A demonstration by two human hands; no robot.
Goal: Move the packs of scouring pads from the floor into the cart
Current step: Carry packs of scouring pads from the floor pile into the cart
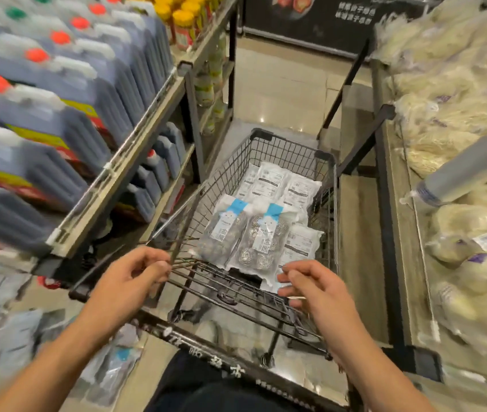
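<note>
Wire cart [329, 203] stands at centre frame, in an aisle between two shelf runs. Inside it, packs of scouring pads [261, 236] lie flat on the basket floor: two with blue header cards face up side by side nearest the handle end, several white-backed ones behind them toward 12 o'clock and at their 3 o'clock side. More packs on the floor [111, 370] at 7 o'clock, blurred, count unclear.

Left hand [129, 278] hovers at the cart's near left corner, fingers loosely curled, fingertips by the folded wire seat flap [221, 289]; contact with the wire cannot be told, nothing seen held. Right hand [313, 286] over the near right rim, fingers relaxed and half-curled, empty.

Shelf of dark jugs [58, 93] with red and green caps at 10 o'clock. Bagged pale noodles [459, 93] at 2 o'clock.
</note>
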